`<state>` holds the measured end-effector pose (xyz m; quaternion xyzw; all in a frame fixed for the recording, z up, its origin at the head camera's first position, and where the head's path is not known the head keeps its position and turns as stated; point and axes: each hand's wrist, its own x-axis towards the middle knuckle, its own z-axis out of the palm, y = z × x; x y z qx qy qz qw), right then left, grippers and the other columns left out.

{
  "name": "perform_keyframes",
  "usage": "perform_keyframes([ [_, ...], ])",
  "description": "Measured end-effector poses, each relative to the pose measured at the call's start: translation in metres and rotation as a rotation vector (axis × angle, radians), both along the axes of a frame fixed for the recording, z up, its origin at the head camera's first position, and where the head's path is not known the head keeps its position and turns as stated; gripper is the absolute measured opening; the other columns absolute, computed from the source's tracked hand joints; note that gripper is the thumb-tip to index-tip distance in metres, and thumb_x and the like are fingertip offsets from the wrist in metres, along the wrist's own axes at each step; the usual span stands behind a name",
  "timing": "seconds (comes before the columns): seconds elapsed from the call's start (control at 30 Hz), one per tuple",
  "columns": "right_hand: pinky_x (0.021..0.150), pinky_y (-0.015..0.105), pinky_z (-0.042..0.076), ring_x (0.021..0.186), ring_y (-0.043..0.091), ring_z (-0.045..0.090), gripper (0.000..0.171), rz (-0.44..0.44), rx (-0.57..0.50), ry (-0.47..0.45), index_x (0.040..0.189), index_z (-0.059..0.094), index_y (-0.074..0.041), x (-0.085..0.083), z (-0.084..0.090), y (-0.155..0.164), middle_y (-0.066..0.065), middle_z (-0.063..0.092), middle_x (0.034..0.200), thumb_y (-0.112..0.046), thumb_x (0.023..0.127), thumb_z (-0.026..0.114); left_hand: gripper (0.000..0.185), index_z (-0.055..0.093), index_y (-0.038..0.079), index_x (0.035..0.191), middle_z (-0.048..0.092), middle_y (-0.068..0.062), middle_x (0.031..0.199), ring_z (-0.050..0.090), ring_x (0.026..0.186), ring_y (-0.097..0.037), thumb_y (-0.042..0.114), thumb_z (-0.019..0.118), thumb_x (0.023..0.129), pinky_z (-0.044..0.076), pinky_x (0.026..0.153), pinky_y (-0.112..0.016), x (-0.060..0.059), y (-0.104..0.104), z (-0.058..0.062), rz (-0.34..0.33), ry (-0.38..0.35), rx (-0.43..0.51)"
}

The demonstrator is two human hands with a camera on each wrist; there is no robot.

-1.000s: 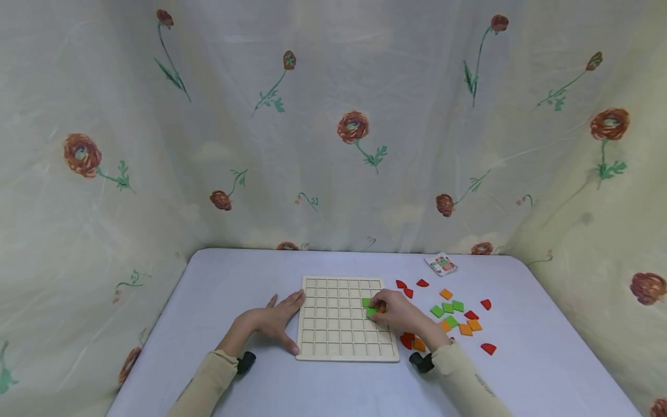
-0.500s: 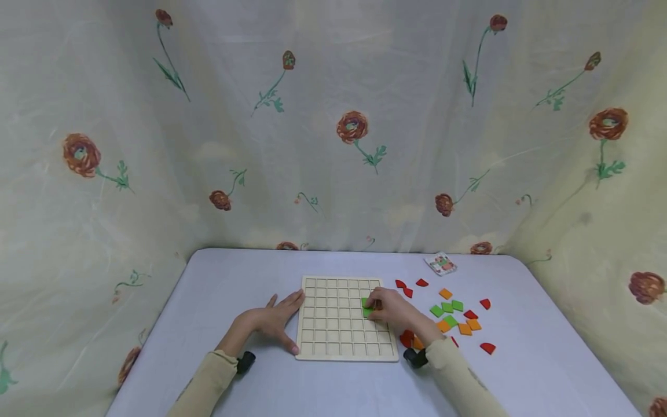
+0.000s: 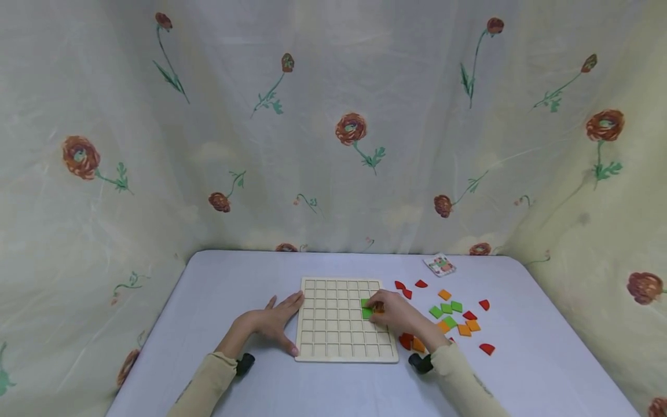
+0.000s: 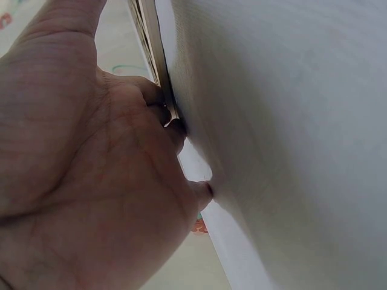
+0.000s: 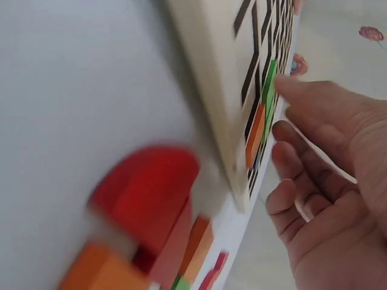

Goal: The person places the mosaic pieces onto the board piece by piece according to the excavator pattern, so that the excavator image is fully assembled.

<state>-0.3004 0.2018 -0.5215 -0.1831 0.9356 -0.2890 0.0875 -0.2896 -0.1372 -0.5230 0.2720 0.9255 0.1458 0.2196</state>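
Two flat lime-green square tiles [image 3: 367,313] are found over adjoining cells, one beyond the other, toward the right side of a pale, wood-like square gridded board [image 3: 333,336]. Full seating could not be confirmed. On the board, just right of the green pair, a flat orange tile [image 5: 256,136] is partly covered by the right hand [image 3: 396,310] in the head view. Green is touched by a fingertip of that hand; thumb and forefinger are held apart, the other fingers loosely bent. Whether a tile is pinched cannot be told. The board's left edge is touched by the left hand [image 3: 273,321], fingers spread.

Step, as judged: alignment of the green pair. Each tile is best squared to its cell walls, then pressed lightly at the middle; the orange neighbour should not be nudged, and the board should be braced from its left edge.

Right of the board, loose green tiles [image 3: 446,308], orange tiles [image 3: 464,329] and red wedge-shaped pieces [image 3: 487,348] are scattered on the white surface [image 3: 312,391].
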Motion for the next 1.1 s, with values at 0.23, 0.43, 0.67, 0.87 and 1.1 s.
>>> perform_keyframes([
  [0.23,0.075,0.028,0.045,0.09,0.016,0.05,0.019,-0.052,-0.083,-0.017,0.103,0.064,-0.015,0.005,0.008,0.036,-0.004,0.061,0.096,-0.013,0.085,0.07,0.129,0.004,0.008,0.156,0.0,-0.008,0.164,0.0,0.151,-0.024,0.063,0.079,0.066,-0.002,0.119,-0.058,-0.001,0.0,-0.003,-0.001,-0.006,0.001],
  [0.43,0.076,0.028,0.047,0.093,0.02,0.049,0.025,-0.125,-0.04,-0.078,0.108,0.06,-0.009,0.009,0.016,0.084,0.002,0.06,0.1,-0.009,0.084,0.067,0.13,0.004,0.007,0.156,0.0,-0.009,0.164,0.001,0.151,-0.025,0.063,0.079,0.065,-0.001,0.119,-0.058,-0.001,0.0,-0.003,-0.004,0.001,-0.002],
  [0.67,0.082,0.035,0.051,0.094,0.023,0.05,0.031,-0.177,-0.019,-0.104,0.113,0.056,-0.005,0.009,0.01,0.129,0.009,0.057,0.108,-0.001,0.083,0.066,0.13,0.005,0.007,0.156,0.0,-0.008,0.164,0.002,0.151,-0.025,0.064,0.079,0.065,-0.001,0.119,-0.057,-0.002,-0.001,-0.004,0.002,0.01,-0.01],
  [0.87,0.09,0.043,0.049,0.098,0.025,0.05,0.031,-0.164,-0.022,-0.096,0.113,0.057,-0.004,0.006,0.0,0.141,0.008,0.055,0.11,0.002,0.083,0.062,0.13,0.005,0.007,0.156,0.0,-0.009,0.164,0.002,0.151,-0.025,0.064,0.079,0.065,-0.001,0.119,-0.057,-0.002,-0.002,-0.003,0.002,0.011,-0.001],
  [1.1,0.091,0.045,0.05,0.095,0.023,0.051,0.029,-0.2,0.011,-0.1,0.112,0.062,-0.006,0.006,-0.004,0.139,0.007,0.057,0.108,0.001,0.084,0.065,0.13,0.006,0.007,0.156,0.001,-0.009,0.164,0.002,0.151,-0.025,0.063,0.079,0.065,0.0,0.119,-0.057,-0.002,0.001,-0.003,0.004,0.006,-0.004],
])
